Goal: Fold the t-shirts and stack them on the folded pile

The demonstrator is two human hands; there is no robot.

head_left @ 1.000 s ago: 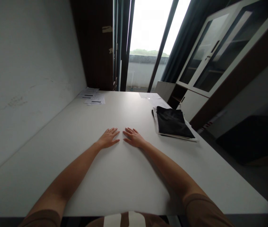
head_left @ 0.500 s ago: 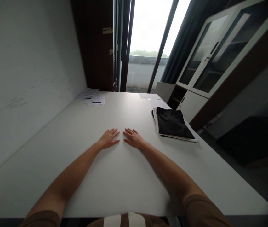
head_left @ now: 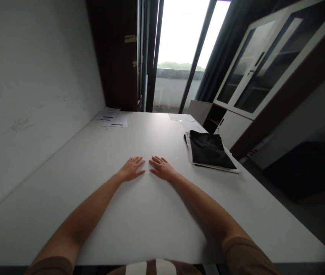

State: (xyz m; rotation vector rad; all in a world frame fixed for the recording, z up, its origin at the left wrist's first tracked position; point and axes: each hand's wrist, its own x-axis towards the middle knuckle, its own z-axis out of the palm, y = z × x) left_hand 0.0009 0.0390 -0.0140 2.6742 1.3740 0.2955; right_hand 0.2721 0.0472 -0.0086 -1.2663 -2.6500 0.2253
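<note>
My left hand (head_left: 132, 168) lies palm down on the white table (head_left: 99, 160), fingers stretched out, holding nothing. Beside it, a small gap away, my right hand (head_left: 162, 168) rests flat in the same way, fingers spread and empty. Both arms reach forward from the near edge. The nearest object is a folded black cloth (head_left: 209, 149) on a stack of papers, a little to the right of my right hand and apart from it.
Printed sheets (head_left: 111, 117) lie at the far left corner by the wall. More paper (head_left: 183, 118) sits at the far right of the table. A glass-door cabinet (head_left: 254, 80) stands to the right, a window (head_left: 179, 49) beyond the table's far end.
</note>
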